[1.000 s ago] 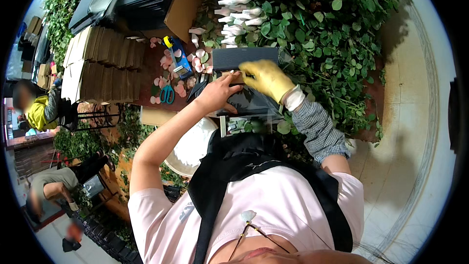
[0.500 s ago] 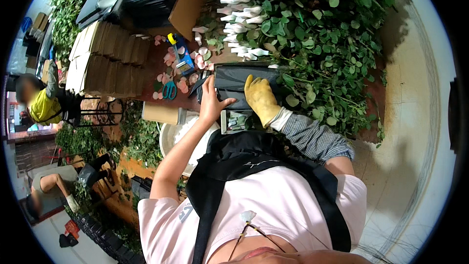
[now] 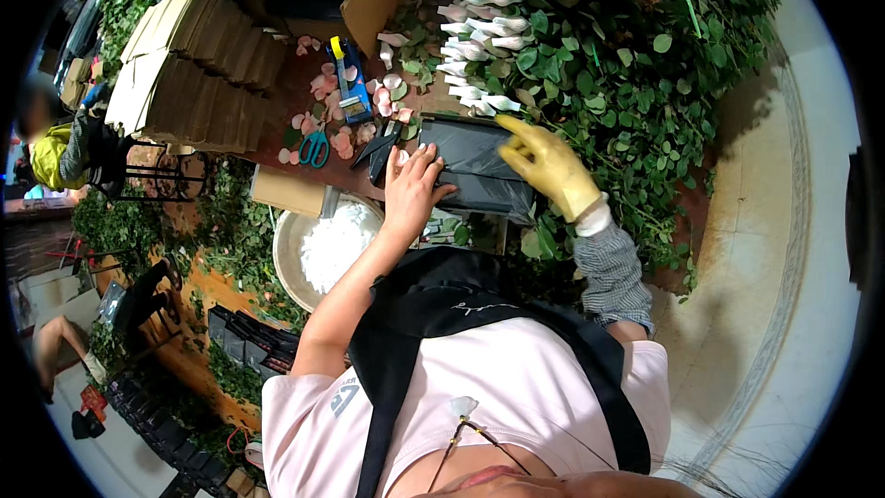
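My bare left hand [image 3: 412,186] lies flat on the left end of a dark sheet of wrapping [image 3: 476,169] spread on the brown table [image 3: 297,101], fingers apart. My right hand [image 3: 549,164], in a yellow glove, rests on the sheet's right edge with its fingers spread toward the green rose stems [image 3: 608,55]. Wrapped white rose buds [image 3: 470,9] lie in a row just beyond the sheet.
Pink petals [image 3: 324,83], teal scissors [image 3: 315,146], a blue and yellow stapler [image 3: 350,83] and black shears [image 3: 380,143] lie left of the sheet. A stack of folded cardboard [image 3: 189,65] sits at far left. A round white basin [image 3: 323,244] stands below the table. Another person [image 3: 55,148] sits at left.
Both hands have shifted on the dark sheet: the left has flattened at its left end, and the gloved right has moved out to the right edge by the stems.
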The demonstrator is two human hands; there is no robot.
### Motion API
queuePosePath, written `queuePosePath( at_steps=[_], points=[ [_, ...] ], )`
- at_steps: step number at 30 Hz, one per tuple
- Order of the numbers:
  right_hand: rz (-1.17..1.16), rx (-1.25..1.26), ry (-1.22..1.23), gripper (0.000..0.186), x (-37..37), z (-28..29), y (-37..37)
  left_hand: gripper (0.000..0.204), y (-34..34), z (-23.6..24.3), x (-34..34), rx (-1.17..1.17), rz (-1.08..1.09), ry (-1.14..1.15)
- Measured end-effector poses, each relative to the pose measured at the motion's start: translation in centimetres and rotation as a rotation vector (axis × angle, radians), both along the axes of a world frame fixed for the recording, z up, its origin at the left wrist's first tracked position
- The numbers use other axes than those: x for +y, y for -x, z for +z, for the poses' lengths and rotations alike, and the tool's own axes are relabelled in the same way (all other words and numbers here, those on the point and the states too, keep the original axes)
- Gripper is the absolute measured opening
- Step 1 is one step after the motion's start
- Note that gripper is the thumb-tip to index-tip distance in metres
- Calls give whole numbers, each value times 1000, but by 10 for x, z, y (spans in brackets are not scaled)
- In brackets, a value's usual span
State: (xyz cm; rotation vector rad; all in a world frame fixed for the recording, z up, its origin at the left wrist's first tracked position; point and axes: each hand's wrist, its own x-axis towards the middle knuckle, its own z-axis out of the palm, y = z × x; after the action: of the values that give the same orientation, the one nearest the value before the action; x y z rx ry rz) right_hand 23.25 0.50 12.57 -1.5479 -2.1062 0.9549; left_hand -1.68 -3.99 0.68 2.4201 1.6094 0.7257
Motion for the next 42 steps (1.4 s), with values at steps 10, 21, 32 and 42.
queuePosePath(
  at_steps=[10, 21, 32, 42],
  points=[
    [307, -118, 37, 51, 10, -72, 46, 34, 89, -70, 31, -390, 458, 179],
    [298, -149, 110, 49, 14, -63, 50, 58, 127, -77, 74, -870, 170, 1137],
    [261, -124, 47, 47, 11, -63, 53, 87, 84, 13, -12, -246, -43, 641],
    [245, -106, 151, 48, 11, -62, 54, 45, 76, -46, -29, -673, 112, 890]
  ],
)
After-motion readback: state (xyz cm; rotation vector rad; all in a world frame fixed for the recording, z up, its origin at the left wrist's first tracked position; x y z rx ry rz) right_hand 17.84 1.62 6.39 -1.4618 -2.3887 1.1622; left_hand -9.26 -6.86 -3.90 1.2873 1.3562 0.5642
